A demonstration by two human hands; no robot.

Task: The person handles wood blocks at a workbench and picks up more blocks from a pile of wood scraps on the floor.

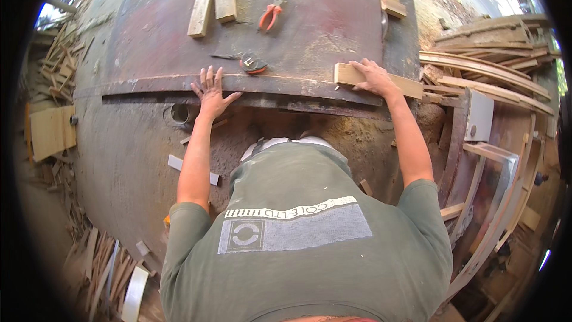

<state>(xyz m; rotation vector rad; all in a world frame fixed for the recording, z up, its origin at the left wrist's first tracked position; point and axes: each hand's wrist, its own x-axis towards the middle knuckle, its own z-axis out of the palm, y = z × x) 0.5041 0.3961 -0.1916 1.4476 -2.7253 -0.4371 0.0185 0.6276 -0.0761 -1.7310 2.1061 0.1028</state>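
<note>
One wooden block [407, 86] runs lengthwise left to right, right end nearer me, middle hidden by my grasping right fingers [360, 66]; my left fingers [210, 77] spread, released, on the desk [310, 36].

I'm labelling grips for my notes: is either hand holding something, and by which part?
The right hand holds a wooden block across about its middle. The left hand holds nothing, fingers spread over the table's near edge.

I have bare worktop [336, 9] to steer through right of the pliers [274, 12]; the tape measure [253, 64] obstructs beside the left fingers [210, 77], the wooden block [406, 86] under the right fingers [371, 67].
</note>
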